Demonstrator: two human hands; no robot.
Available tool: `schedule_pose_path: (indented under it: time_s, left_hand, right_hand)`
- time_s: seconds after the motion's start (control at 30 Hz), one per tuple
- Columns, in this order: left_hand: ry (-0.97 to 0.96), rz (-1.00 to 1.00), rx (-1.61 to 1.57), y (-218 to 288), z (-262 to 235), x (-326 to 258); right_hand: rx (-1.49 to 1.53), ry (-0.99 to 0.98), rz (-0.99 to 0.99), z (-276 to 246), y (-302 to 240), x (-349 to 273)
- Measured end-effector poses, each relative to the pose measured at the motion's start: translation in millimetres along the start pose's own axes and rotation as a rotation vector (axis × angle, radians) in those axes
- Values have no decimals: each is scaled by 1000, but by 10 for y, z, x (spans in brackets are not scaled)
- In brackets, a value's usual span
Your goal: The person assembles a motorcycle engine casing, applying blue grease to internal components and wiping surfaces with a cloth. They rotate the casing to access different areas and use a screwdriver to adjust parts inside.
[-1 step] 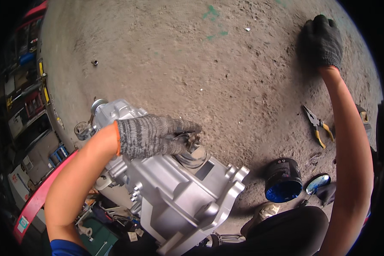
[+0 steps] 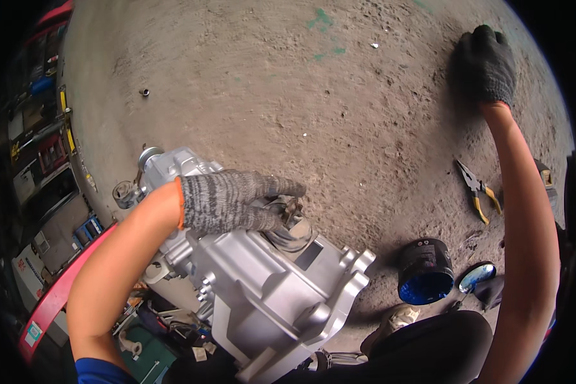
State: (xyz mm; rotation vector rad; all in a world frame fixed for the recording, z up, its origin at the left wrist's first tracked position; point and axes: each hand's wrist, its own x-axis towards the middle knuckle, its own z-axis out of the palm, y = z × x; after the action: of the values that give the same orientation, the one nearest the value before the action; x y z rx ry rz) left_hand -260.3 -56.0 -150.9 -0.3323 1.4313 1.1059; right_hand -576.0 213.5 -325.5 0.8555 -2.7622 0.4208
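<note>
A silver gearbox housing (image 2: 262, 275) lies in front of me on the floor. My left hand (image 2: 227, 201), in a grey knitted glove, is over its side opening. Thumb and forefinger lie on either side of the dark metal end of a clutch fork (image 2: 292, 210), which sticks out of a grey rubber boot (image 2: 291, 237). The other fingers of that hand are mostly hidden. Far off to the right, my right hand (image 2: 486, 67) is down at the floor in a dark glove. Its fingers are curled under, and whatever they hold, if anything, is hidden.
Pliers (image 2: 479, 191) with yellow-and-black handles lie below my right hand, by the forearm. Nearer me stand a black tub with blue contents (image 2: 425, 272) and its lid (image 2: 477, 277). A small socket-like piece (image 2: 144, 93) lies far left. A red-edged tool cabinet (image 2: 57, 281) lines the left.
My left thumb and forefinger are slightly farther apart around the fork end. The right hand stays at almost the same spot, and the whole view shifts a little.
</note>
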Motion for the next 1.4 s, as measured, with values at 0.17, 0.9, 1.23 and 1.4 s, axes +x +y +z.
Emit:
schedule_pose_path:
  time_s: [0.17, 0.9, 1.23, 1.4]
  left_hand:
    - [-97, 42, 87, 209, 16, 82]
    - [-11, -2, 124, 312, 165, 201]
    - [-64, 2, 62, 301, 139, 129]
    - [47, -144, 23, 299, -53, -210]
  right_hand:
    - [-3, 10, 19, 41, 95, 22]
    - [-4, -16, 13, 42, 82, 18]
    - [41, 28, -40, 177, 60, -22]
    - [14, -8, 1, 213, 36, 8]
